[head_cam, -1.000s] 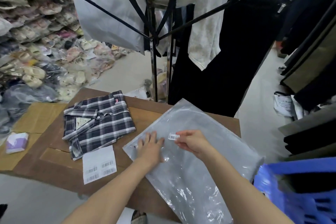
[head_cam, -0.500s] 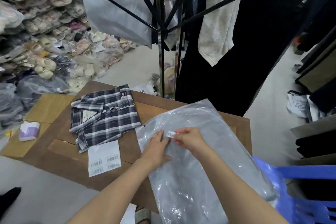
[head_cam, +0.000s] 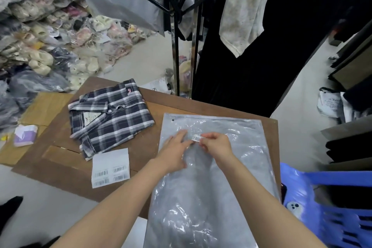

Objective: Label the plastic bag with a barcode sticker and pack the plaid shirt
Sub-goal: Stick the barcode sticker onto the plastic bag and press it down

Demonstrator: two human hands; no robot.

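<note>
In the head view, the bag (head_cam: 211, 167) lies flat on the brown table (head_cam: 269, 125), its sealed end away from the person and its near end hanging over the table's front edge. The right hand (head_cam: 216, 145) pinches a small sticker (head_cam: 196, 138) between thumb and fingertips, low over the upper part of the bag. The left hand (head_cam: 174, 153) lies flat on the plastic just beside it, fingers spread and holding nothing, one fingertip almost touching the sticker's left end. Whether the sticker already touches the film cannot be told. The shirt (head_cam: 109, 118) lies folded on the table to the left of the bag, apart from it, with the label sheet (head_cam: 110, 167) just in front of it. To place the sticker well, the left hand should probably keep the film taut and wrinkle-free under the chosen spot. The right would do best to lay one end down first, then smooth along the strip so that no bubble or crease crosses the bars. Slack, glossy plastic is likely to pucker if pressed all at once.
</note>
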